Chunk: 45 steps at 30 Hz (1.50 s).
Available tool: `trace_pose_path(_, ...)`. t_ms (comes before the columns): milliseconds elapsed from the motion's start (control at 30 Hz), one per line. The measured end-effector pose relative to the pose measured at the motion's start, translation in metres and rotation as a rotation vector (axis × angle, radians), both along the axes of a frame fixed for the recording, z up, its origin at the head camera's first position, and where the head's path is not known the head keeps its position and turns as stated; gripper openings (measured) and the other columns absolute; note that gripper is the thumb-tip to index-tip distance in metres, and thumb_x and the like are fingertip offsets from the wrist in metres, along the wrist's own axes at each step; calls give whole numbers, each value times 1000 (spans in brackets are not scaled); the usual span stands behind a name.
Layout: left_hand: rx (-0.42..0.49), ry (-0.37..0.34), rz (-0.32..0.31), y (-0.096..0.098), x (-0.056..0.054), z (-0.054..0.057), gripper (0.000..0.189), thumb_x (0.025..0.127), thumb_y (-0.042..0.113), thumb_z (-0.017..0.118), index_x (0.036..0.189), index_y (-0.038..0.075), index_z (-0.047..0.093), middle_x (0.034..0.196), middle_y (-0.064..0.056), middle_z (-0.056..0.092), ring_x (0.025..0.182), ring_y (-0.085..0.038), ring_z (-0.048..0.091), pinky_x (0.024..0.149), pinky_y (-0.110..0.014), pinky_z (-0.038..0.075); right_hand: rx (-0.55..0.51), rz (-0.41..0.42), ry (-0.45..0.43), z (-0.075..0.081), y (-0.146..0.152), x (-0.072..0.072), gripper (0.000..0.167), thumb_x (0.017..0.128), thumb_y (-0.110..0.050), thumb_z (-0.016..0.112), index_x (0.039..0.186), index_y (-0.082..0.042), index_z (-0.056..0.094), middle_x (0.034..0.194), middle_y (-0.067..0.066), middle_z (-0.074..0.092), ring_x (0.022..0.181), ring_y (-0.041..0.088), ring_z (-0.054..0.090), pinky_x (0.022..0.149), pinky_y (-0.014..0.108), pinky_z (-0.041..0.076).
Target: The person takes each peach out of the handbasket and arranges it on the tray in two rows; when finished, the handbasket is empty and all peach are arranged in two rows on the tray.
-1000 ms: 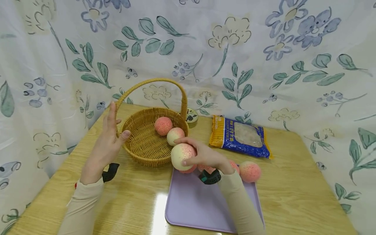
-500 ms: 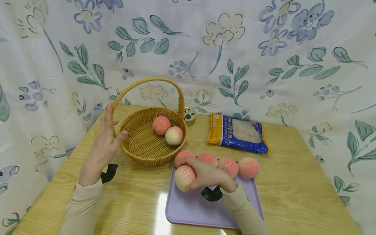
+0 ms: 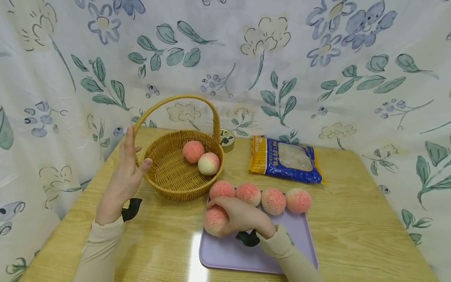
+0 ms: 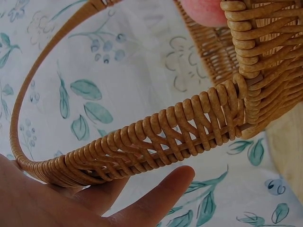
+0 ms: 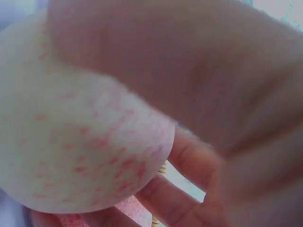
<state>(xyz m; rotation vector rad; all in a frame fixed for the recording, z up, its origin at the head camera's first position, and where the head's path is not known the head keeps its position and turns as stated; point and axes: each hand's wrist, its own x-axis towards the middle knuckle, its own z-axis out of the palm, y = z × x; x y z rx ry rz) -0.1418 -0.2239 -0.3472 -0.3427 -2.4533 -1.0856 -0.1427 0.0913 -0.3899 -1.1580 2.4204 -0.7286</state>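
Note:
My right hand (image 3: 243, 214) grips a pink-and-cream peach (image 3: 213, 222) at the left side of the lilac tray (image 3: 236, 254). Its thumb and fingers curl round the fruit, whose pale speckled side (image 5: 85, 137) fills much of the right wrist view. Whether the peach bears on the tray is hard to tell. Behind it, several peaches (image 3: 273, 201) stand in a row along the tray's back edge. My left hand (image 3: 125, 176) is held upright with straight fingers beside the handle (image 4: 142, 137) of a wicker basket (image 3: 169, 172), seemingly touching it. Two peaches (image 3: 208, 163) lie in the basket's right half.
Behind the tray lies a blue-and-yellow bag of pasta (image 3: 287, 159). A small round tin (image 3: 227, 139) stands behind the basket's right side. The wooden table (image 3: 359, 227) ends at a floral curtain (image 3: 225, 58).
The right hand has brought the peach down and toward me, from beside the basket's right rim to the tray's left side; its pinker side now shows. The left hand stays at the handle.

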Motion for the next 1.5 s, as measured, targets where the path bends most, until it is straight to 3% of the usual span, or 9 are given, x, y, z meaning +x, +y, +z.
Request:
trace_pose_path(200, -2, -8, 3, 0, 0, 2, 79, 102, 45, 40, 155, 21, -14, 163, -13, -7, 128, -55, 36, 81, -74, 38, 35, 8, 208, 1, 0, 2, 55, 71, -19, 86, 121, -20, 62, 123, -2, 61, 123, 16, 52, 110, 37, 39)
trace_pose_path(333, -2, 0, 2, 0, 0, 1, 79, 102, 44, 40, 155, 20, -13, 163, -14, -6, 128, -56, 36, 83, -74, 38, 17, 3, 255, 4, 2, 1, 50, 74, -20, 84, 120, -20, 63, 124, 0, 60, 122, 19, 51, 109, 41, 39)
trace_pose_path(567, -3, -5, 6, 0, 0, 0, 79, 102, 46, 40, 155, 19, -13, 162, -16, -4, 128, -55, 37, 83, -74, 37, -97, -32, -35, 14, 14, -8, 62, 80, -13, 78, 135, -8, 52, 134, 6, 56, 123, 21, 53, 104, 40, 44)
trace_pose_path(700, -10, -9, 13, 0, 0, 1, 79, 102, 46, 39, 155, 20, -13, 162, -17, -4, 128, -55, 37, 83, -75, 37, -178, -75, -119, 17, 22, -14, 66, 84, -17, 77, 141, -9, 45, 137, 9, 53, 115, 26, 57, 95, 45, 49)
trace_pose_path(767, -15, -11, 14, 1, 0, 1, 79, 102, 46, 39, 155, 20, -13, 162, -17, -4, 128, -55, 37, 84, -75, 37, -216, -86, -133, 19, 23, -17, 66, 85, -19, 76, 142, -10, 44, 136, 11, 52, 114, 28, 57, 91, 47, 51)
trace_pose_path(900, -15, -20, 17, 1, 0, 1, 79, 102, 46, 39, 155, 21, -14, 162, -17, -4, 129, -55, 37, 84, -75, 37, -280, -102, -164, 26, 21, -28, 63, 87, -17, 74, 143, -10, 44, 140, 13, 50, 125, 33, 51, 97, 49, 48)
trace_pose_path(1100, -1, -38, 22, -1, 2, 1, 80, 101, 48, 40, 155, 24, -14, 163, -14, -6, 131, -54, 35, 83, -74, 38, -371, -92, -202, 43, 7, -56, 62, 89, -9, 69, 144, -3, 41, 148, 17, 42, 134, 40, 43, 107, 51, 42)
trace_pose_path(1233, 10, -35, 13, -1, 2, 1, 80, 101, 47, 41, 155, 24, -14, 163, -11, -8, 131, -54, 35, 85, -74, 38, -411, -110, -261, 54, -6, -75, 63, 90, -7, 68, 145, -3, 37, 150, 16, 38, 136, 39, 40, 108, 52, 40)
trace_pose_path(1500, 8, -16, -8, -1, 0, 0, 79, 102, 45, 40, 155, 22, -13, 163, -11, -9, 129, -55, 35, 88, -74, 36, -415, -150, -237, 61, -35, -104, 59, 94, -15, 64, 147, -8, 37, 150, 13, 41, 138, 31, 41, 110, 46, 39)
